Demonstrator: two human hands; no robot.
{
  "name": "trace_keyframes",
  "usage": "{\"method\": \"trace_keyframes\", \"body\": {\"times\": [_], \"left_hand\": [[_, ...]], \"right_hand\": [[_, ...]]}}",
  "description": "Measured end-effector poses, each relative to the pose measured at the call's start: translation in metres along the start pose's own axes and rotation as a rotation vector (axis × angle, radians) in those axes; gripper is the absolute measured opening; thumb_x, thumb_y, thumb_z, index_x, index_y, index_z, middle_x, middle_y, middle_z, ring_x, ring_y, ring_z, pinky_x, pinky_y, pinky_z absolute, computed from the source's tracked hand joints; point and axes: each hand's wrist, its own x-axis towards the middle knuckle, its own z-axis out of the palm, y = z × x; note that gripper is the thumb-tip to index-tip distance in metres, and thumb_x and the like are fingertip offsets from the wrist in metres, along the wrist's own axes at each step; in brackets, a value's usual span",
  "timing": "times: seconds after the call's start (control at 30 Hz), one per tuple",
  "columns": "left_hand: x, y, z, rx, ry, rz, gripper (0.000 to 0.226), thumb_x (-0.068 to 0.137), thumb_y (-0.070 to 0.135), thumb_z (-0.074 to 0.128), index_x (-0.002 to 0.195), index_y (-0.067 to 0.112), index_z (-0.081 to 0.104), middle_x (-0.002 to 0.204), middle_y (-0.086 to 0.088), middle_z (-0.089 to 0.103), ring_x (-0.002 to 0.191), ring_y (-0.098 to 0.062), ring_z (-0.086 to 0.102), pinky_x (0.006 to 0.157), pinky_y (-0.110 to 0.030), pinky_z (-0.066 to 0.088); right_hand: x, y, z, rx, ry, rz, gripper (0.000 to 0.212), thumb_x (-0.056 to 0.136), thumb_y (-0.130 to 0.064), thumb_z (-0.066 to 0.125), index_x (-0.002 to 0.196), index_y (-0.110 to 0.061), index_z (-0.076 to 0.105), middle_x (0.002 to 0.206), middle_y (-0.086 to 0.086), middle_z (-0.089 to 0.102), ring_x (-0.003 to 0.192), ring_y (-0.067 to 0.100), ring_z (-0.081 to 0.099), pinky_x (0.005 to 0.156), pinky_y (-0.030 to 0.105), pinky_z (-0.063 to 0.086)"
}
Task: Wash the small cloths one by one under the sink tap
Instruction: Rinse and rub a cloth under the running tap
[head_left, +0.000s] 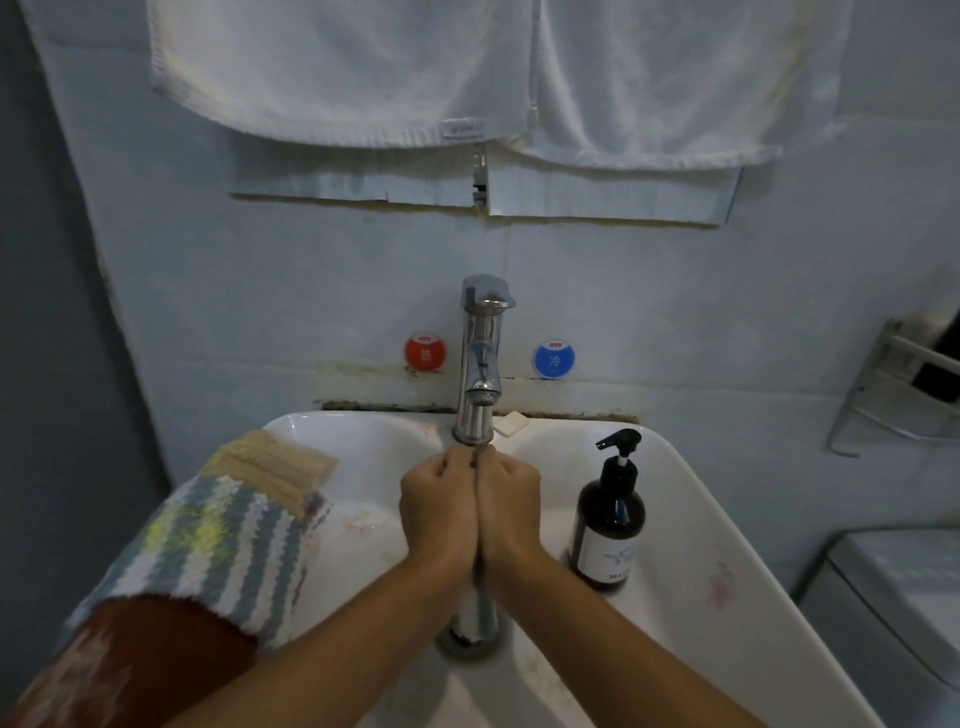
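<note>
Both forearms converge over the basin (701, 519); left hand (439, 501) and right hand (511, 501) clench a wrung cloth (480, 608) beneath the tap (480, 364). Stacked cloths (223, 540), draped left, could slip off.

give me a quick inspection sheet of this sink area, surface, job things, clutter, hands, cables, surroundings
surface: white sink, faint pinkish marks on the basin, grime along the wall joint.
job's things: striped cloth, beige cloth and dark red cloth piled on the sink's left rim; a thin cloth hangs from between the hands over the drain; tap just above the hands, water flow cannot be told.
clutter: dark pump bottle on the right rim; small soap bar behind the tap.
hands: left hand and right hand pressed together, gripping the thin cloth.
cables: nothing seen.
surroundings: white towels above, red sticker, blue sticker, metal rack at right.
</note>
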Motion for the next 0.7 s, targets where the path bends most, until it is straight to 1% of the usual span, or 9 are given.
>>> {"method": "trace_keyframes", "body": {"times": [0.1,0.17,0.23,0.3,0.37,0.43,0.5,0.6,0.7], "left_hand": [[-0.001,-0.005,0.002,0.030,-0.038,-0.001,0.033,0.097,0.021,0.049,0.065,0.015,0.055,0.062,-0.001,0.054,0.066,-0.021,0.052,0.057,-0.027,0.041],[0.011,-0.009,0.003,0.031,-0.040,-0.094,0.032,0.097,0.023,0.046,0.074,0.009,0.062,0.070,-0.005,0.062,0.071,-0.024,0.062,0.055,-0.024,0.042],[0.018,-0.014,0.006,0.013,0.001,-0.156,0.032,0.098,0.024,0.045,0.078,0.008,0.065,0.074,-0.008,0.064,0.072,-0.023,0.065,0.053,-0.023,0.041],[0.010,-0.010,0.010,-0.047,0.042,-0.150,0.032,0.099,0.025,0.047,0.075,0.010,0.063,0.069,-0.006,0.060,0.070,-0.023,0.064,0.055,-0.026,0.042],[-0.005,0.001,0.011,-0.059,0.057,-0.045,0.031,0.099,0.026,0.049,0.076,0.013,0.065,0.068,-0.004,0.061,0.074,-0.021,0.066,0.060,-0.025,0.044],[-0.011,0.007,0.009,-0.042,0.071,0.005,0.030,0.100,0.025,0.049,0.076,0.017,0.065,0.071,-0.003,0.064,0.074,-0.015,0.065,0.062,-0.024,0.046],[-0.001,0.008,0.005,-0.044,0.076,-0.066,0.031,0.100,0.025,0.049,0.074,0.016,0.064,0.071,-0.004,0.065,0.071,-0.015,0.063,0.059,-0.026,0.047],[0.008,0.006,0.003,-0.084,0.105,-0.166,0.034,0.100,0.025,0.049,0.071,0.011,0.060,0.068,-0.006,0.061,0.064,-0.017,0.058,0.054,-0.027,0.042],[-0.006,0.006,0.010,-0.070,0.053,-0.125,0.033,0.100,0.026,0.050,0.071,0.013,0.061,0.066,-0.005,0.059,0.065,-0.015,0.059,0.056,-0.023,0.041]], "right_hand": [[-0.001,0.000,0.006,-0.010,0.006,0.036,0.034,0.099,-0.030,0.049,0.094,0.000,0.065,0.087,0.019,0.068,0.076,0.028,0.065,0.079,0.052,0.057],[-0.006,0.002,0.006,0.011,-0.017,0.050,0.034,0.099,-0.033,0.050,0.092,-0.007,0.070,0.086,0.013,0.071,0.081,0.024,0.070,0.082,0.045,0.058],[-0.009,0.001,0.004,0.034,-0.023,0.018,0.030,0.101,-0.028,0.050,0.087,-0.012,0.071,0.080,0.009,0.071,0.080,0.020,0.070,0.078,0.037,0.060],[-0.004,0.001,0.001,0.010,-0.009,0.012,0.029,0.101,-0.024,0.051,0.084,-0.009,0.070,0.071,0.006,0.067,0.070,0.018,0.067,0.066,0.030,0.057],[0.005,0.001,0.002,-0.028,0.012,0.016,0.030,0.102,-0.024,0.051,0.089,-0.004,0.068,0.071,0.007,0.065,0.066,0.018,0.064,0.059,0.024,0.054],[0.006,0.002,0.005,-0.006,-0.027,0.078,0.032,0.101,-0.032,0.051,0.094,-0.009,0.071,0.081,0.009,0.070,0.076,0.020,0.071,0.070,0.030,0.059],[0.003,0.005,0.007,0.031,-0.043,0.099,0.032,0.100,-0.037,0.052,0.092,-0.015,0.073,0.083,0.008,0.072,0.080,0.019,0.072,0.079,0.037,0.060],[-0.001,0.008,0.009,0.029,-0.039,0.047,0.032,0.098,-0.036,0.052,0.087,-0.015,0.073,0.078,0.007,0.071,0.076,0.018,0.072,0.073,0.035,0.060],[0.008,0.005,0.005,-0.025,-0.006,0.066,0.029,0.101,-0.026,0.052,0.084,-0.009,0.068,0.067,0.001,0.063,0.058,0.006,0.064,0.053,0.017,0.050]]}}
